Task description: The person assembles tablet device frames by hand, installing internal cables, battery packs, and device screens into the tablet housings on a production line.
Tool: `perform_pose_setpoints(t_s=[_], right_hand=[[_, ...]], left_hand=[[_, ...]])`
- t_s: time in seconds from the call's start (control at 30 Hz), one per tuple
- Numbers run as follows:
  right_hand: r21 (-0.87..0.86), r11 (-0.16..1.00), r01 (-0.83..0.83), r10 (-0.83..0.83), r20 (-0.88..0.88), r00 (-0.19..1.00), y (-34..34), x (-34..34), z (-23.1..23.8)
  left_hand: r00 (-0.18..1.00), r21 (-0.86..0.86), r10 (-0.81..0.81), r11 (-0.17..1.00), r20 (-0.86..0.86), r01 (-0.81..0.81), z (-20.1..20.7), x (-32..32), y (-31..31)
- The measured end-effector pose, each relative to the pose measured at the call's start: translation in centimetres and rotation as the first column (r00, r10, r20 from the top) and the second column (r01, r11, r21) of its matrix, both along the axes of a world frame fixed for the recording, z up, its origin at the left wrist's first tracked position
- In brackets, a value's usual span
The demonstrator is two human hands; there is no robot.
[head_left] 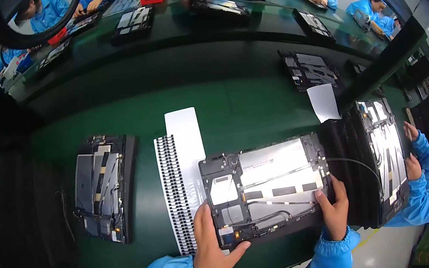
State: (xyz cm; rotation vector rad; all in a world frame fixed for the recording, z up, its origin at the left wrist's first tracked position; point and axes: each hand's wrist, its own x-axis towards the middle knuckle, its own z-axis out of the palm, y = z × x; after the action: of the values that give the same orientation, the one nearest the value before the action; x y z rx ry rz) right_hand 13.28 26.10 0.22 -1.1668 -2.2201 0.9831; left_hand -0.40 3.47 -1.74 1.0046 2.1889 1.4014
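Between my two hands an opened tablet [272, 186] lies tilted in a black holder, its silvery batteries, flat cables and thin wires exposed. My left hand [210, 251] grips the near left corner, thumb along the front edge and fingers against the side. At the right end, my right hand [337, 210] closes on the edge with the thumb on top. Just left of the tablet, partly covered by it, is a white sheet [175, 195] bearing rows of small black strips. A plain white sheet [182, 121] sits beneath that one.
Another opened tablet [102, 189] lies on the green table at left. At right, one more tablet [385, 147] tops a black stack, beside a co-worker's hands [413, 165]. A white paper [324, 102] hangs near a dark post [382, 67]. Co-workers in blue sit across the raised bench [177, 34].
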Motion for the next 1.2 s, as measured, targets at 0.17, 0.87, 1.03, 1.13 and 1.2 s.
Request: perform_pose_setpoints(t_s=[0.17, 0.87, 1.03, 1.13, 1.2], right_hand=[[0.459, 0.888, -0.030, -0.018, 0.100, 0.995, -3.4, 1.1, 0.7], [0.201, 0.868, -0.454, 0.434, 0.137, 0.890, -18.8, -6.1, -5.0], [0.277, 0.830, -0.483, 0.472, 0.109, 0.875, -18.7, -6.0, -5.0], [0.260, 0.838, -0.480, 0.498, -0.001, 0.867, -18.2, -5.7, -4.8], [0.072, 0.838, -0.541, 0.545, -0.139, 0.827, -17.6, -5.4, -3.8]], left_hand=[[0.994, -0.152, -0.100, 0.984, -0.041, 0.093, -0.5, -0.1, -0.9], [0.883, -0.226, -0.217, 0.965, -0.416, 0.130, -4.0, -2.4, -6.9], [0.878, -0.260, -0.214, 0.960, -0.429, 0.107, -3.7, -2.3, -6.8], [0.896, -0.241, -0.201, 0.964, -0.396, 0.110, -3.9, -2.4, -6.9], [0.918, -0.117, -0.107, 0.991, -0.383, 0.067, -3.4, -2.1, -6.9]])
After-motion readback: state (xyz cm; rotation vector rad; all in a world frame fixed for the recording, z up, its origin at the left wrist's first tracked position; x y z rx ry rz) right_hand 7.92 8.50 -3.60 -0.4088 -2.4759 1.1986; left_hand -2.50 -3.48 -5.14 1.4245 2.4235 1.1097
